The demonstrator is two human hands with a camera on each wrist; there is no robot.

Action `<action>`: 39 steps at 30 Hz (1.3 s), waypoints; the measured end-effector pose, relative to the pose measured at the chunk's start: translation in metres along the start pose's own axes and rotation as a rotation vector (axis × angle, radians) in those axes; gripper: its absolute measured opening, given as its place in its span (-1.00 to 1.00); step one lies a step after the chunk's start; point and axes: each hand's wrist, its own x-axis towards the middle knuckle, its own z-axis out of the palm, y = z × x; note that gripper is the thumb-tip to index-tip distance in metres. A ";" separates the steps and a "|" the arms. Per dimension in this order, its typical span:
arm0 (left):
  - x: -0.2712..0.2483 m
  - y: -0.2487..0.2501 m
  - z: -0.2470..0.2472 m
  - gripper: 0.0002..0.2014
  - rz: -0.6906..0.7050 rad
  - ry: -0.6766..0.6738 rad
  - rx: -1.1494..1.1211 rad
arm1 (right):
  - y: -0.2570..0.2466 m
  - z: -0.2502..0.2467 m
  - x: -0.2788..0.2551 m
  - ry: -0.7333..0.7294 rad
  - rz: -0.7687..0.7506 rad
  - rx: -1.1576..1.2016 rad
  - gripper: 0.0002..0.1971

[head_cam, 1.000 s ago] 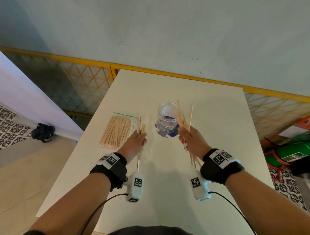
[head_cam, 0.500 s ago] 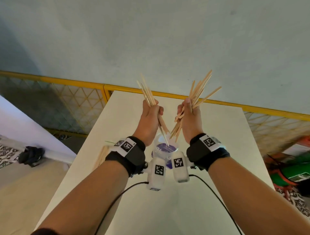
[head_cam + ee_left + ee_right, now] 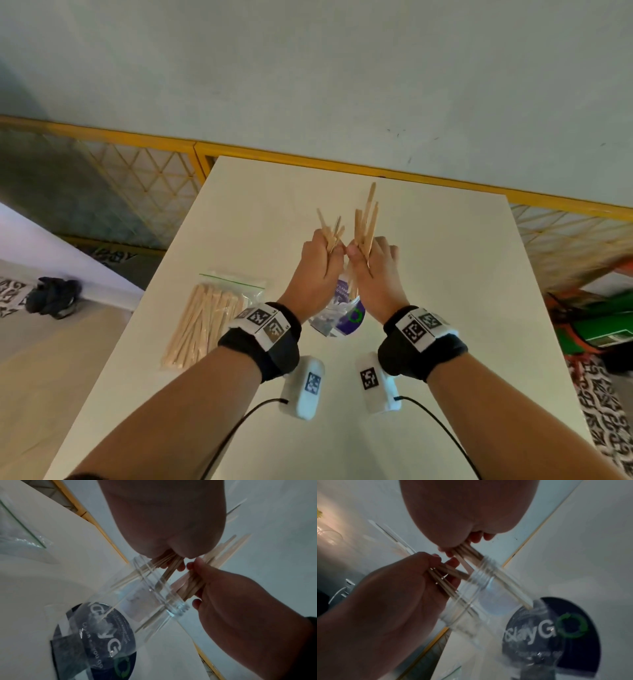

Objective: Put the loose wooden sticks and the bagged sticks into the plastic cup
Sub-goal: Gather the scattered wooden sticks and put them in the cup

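Note:
A clear plastic cup [image 3: 342,317] with a dark purple label stands mid-table, half hidden behind both hands. My left hand [image 3: 334,248] grips a bunch of loose wooden sticks [image 3: 330,229] just above the cup's mouth. My right hand [image 3: 358,251] grips a second bunch of sticks [image 3: 366,219] right beside it, thumbs almost touching. In the wrist views the lower ends of both bunches reach into the cup [image 3: 145,599] [image 3: 488,595]; one stick [image 3: 518,595] reaches near the bottom. The bagged sticks [image 3: 205,318] lie flat to the left of the cup.
The white table [image 3: 445,274] ends at a yellow-framed mesh railing [image 3: 144,192] and a pale wall. A dark bundle [image 3: 53,299] lies on the floor at the left. Green and orange things [image 3: 603,329] sit past the right edge.
Both hands have come down from their raised position to the cup's mouth, and the lower ends of the sticks are now inside the cup. The bag has not moved.

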 end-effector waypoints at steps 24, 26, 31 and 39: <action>-0.010 -0.005 -0.014 -0.45 -0.012 0.110 -0.054 | -0.022 -0.031 0.005 -0.133 0.117 -0.009 -0.71; -0.007 -0.006 -0.015 -0.68 0.000 0.152 0.047 | -0.022 -0.031 0.007 -0.102 0.084 -0.028 -0.69; -0.015 -0.010 -0.018 -0.70 -0.017 -0.021 0.154 | -0.015 -0.024 0.003 -0.193 0.027 -0.200 -0.71; -0.034 -0.032 -0.079 -0.65 -0.161 0.211 0.237 | -0.060 -0.006 0.005 -0.113 -0.159 -0.207 -0.75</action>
